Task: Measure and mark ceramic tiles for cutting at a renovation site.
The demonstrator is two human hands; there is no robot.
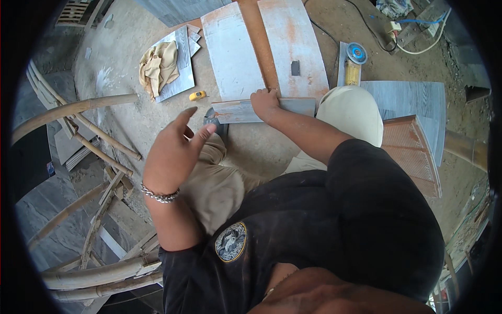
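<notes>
My right hand [264,104] grips the top edge of a narrow grey wood-look tile strip [296,108] lying crosswise in front of me, near my raised knee [350,107]. My left hand [178,149], with a chain bracelet at the wrist, is raised left of the strip, thumb and fingers apart and nothing visible in them. A yellow tape measure [197,95] lies just beyond it. Two long pale tiles [232,52] [293,39] lie beyond the strip on the floor.
A beige cloth [158,68] rests on tile pieces at upper left. A blue-topped yellow tool [353,73], cables [368,23] and a plug strip stand at upper right. More tiles [413,97] lie right of me. Bamboo poles and timber [78,107] fill the left side.
</notes>
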